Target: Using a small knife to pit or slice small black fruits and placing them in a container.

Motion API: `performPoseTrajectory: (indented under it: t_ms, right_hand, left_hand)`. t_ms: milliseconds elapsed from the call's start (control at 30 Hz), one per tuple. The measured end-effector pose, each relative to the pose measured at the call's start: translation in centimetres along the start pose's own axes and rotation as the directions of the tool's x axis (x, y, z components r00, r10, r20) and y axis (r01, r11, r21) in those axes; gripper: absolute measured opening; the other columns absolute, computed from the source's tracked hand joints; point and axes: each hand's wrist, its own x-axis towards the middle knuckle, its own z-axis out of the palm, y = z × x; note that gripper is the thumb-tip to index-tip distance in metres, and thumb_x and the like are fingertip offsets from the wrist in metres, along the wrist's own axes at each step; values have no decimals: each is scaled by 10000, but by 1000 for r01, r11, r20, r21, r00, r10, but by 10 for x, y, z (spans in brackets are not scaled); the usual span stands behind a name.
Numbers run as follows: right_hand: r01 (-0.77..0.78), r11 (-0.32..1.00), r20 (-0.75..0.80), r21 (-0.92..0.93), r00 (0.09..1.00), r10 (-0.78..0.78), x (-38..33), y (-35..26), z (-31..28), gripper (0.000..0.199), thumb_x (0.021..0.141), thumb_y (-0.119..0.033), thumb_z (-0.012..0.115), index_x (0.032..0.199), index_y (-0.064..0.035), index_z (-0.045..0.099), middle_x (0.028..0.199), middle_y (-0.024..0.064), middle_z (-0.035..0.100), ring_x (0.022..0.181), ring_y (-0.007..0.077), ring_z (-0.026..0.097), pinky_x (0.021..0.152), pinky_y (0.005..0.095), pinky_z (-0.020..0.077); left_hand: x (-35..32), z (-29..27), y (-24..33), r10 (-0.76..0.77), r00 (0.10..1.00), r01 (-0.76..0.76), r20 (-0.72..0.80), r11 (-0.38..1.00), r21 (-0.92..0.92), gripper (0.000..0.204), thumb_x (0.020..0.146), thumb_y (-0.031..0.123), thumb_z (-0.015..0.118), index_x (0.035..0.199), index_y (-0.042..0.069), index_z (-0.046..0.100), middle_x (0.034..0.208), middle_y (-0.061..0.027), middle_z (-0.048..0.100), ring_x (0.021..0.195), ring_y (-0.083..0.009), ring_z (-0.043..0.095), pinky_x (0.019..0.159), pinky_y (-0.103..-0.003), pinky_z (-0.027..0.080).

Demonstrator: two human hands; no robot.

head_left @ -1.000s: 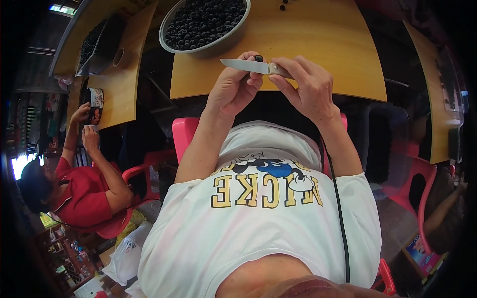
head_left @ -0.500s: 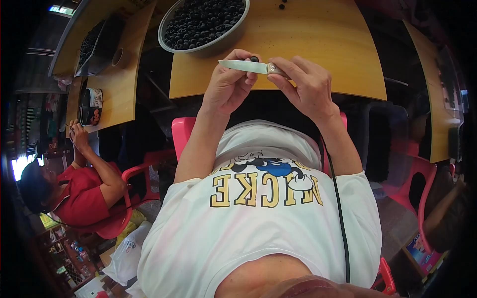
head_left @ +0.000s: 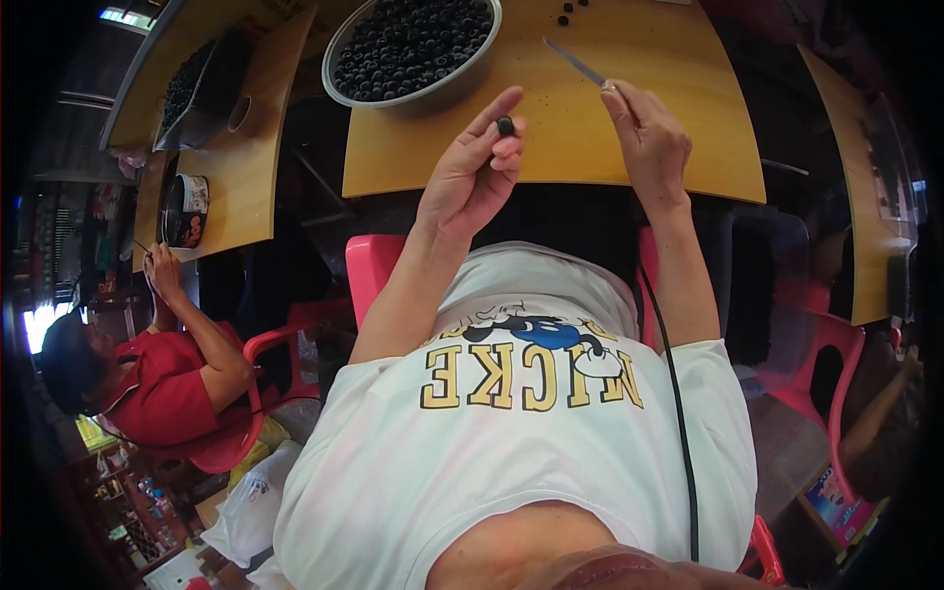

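Note:
My left hand (head_left: pixel 472 177), palm up near the table's front edge, pinches a small black cylindrical piece (head_left: pixel 505 126) between thumb and fingers. To the right, my right hand (head_left: pixel 649 138) is closed round the handle of a small knife (head_left: pixel 575 61), its blade pointing far and left over the table. The knife stands apart from the black piece. Beyond my left hand sits a large round plastic bowl (head_left: pixel 408 99) full of small black ring-shaped pieces (head_left: pixel 413 49).
A few loose black bits (head_left: pixel 564 20) lie at the far side of the wooden table (head_left: pixel 590 147). At left, a co-worker in a red shirt (head_left: pixel 177 388) sits by another table (head_left: pixel 231 202) with a bin of black pieces (head_left: pixel 192 93). A black cable (head_left: pixel 678 442) runs down my shirt.
My right hand has drawn the knife away from the black piece, moving right and turning the blade outward. My left hand has shifted slightly right, still holding the piece. More loose bits show on the table.

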Motion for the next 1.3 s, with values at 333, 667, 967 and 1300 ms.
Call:
performPoseTrajectory:
  t_ms: [333,667,967,1300]
  right_hand:
    - [-224,952,17,207,974,226,1,17,-3,319,923,-313,602,1035,-24,678,874,110,683,738,179,625,675,270,473]
    - [-258,921,114,293,966,234,1,10,-2,310,921,-270,616,1035,14,669,854,107,685,736,134,601,668,254,463]
    - [-288,905,139,313,956,256,4,12,0,308,923,-265,615,1041,15,668,858,93,680,761,127,599,671,245,460]
    - [-179,922,54,342,984,171,-2,12,6,317,912,-323,613,991,-24,683,774,98,650,638,172,565,601,276,444]
  left_hand:
    - [24,19,33,-94,995,82,29,959,271,142,976,86,475,1070,-14,509,1012,-124,554,713,-79,576,582,-137,511]
    - [203,97,203,346,885,-108,-313,805,583,915,904,467,563,1501,93,-21,1552,-183,-66,1424,-404,28,1129,-567,76]
    - [132,24,189,113,991,130,-71,-703,699,315,755,110,697,1058,24,686,925,-89,708,872,-162,660,787,-296,511]
    - [122,9,163,119,990,43,79,-779,626,300,732,109,711,1024,40,689,941,-142,690,918,-240,661,843,-337,500]
